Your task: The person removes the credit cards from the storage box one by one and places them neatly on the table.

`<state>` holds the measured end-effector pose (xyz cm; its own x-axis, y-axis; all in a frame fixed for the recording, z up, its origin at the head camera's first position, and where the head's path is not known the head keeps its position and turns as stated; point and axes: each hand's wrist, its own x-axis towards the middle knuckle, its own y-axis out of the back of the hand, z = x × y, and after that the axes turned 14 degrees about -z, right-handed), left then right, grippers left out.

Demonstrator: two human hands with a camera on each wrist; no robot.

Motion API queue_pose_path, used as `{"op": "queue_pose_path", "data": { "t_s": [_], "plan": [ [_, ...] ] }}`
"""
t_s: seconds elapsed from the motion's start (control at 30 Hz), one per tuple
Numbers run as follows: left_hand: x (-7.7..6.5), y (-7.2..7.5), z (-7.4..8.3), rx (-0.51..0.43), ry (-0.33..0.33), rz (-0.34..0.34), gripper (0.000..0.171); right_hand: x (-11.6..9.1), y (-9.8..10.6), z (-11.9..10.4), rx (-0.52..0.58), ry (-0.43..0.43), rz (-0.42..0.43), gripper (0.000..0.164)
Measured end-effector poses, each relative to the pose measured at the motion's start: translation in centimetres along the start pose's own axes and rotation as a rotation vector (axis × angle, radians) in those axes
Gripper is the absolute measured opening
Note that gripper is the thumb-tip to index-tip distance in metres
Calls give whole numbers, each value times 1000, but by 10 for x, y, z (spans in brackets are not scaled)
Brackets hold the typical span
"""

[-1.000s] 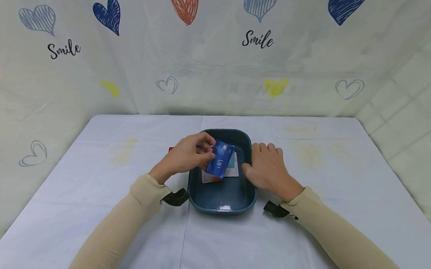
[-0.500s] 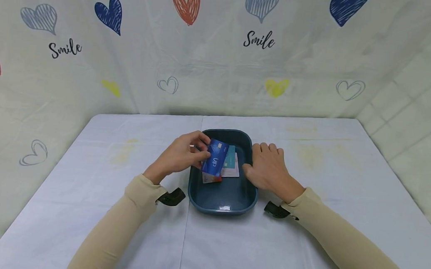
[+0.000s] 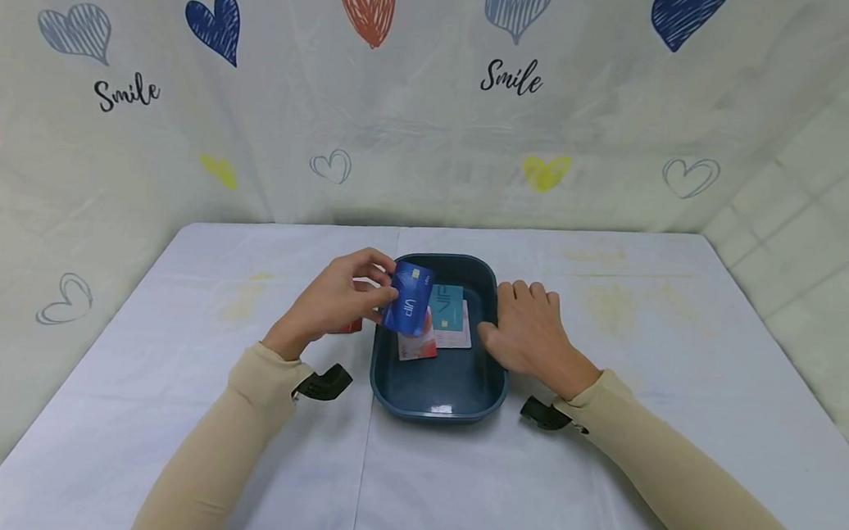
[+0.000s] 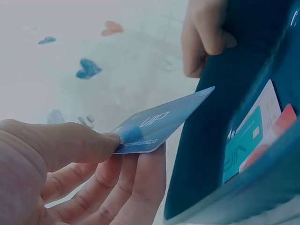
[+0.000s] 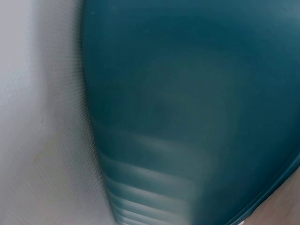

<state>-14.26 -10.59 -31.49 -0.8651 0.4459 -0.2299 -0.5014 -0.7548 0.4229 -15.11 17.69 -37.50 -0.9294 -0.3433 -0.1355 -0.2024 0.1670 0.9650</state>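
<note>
Blue rectangular card (image 3: 409, 298), lettered VIP, is pinched between thumb and fingers of my left hand (image 3: 329, 295), raised near the left rim of a dark teal, round-cornered rectangular tray (image 3: 438, 393) on the white-covered desk (image 3: 527, 486). My right hand (image 3: 527, 330) grips the tray's right rim. Inside lie a teal card (image 3: 448, 308), a whitish-pink card (image 3: 464, 337) and a red-and-white card (image 3: 417, 348), overlapping.
</note>
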Motion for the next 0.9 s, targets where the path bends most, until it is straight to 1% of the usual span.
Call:
{"op": "queue_pose_path", "data": {
  "t_s": [0.27,0.5,0.7,0.9],
  "plan": [
    [-7,14,-13,-53,25,32,40,1,-1,-1,-6,-4,0,28],
    [-13,25,-24,-44,13,77,43,1,-1,-1,3,-6,6,26],
    [-19,36,-32,-92,1,98,41,1,-1,-2,-1,-6,4,26],
    [-22,43,-40,-96,17,114,43,1,0,-2,-1,-9,0,27]
  ]
}}
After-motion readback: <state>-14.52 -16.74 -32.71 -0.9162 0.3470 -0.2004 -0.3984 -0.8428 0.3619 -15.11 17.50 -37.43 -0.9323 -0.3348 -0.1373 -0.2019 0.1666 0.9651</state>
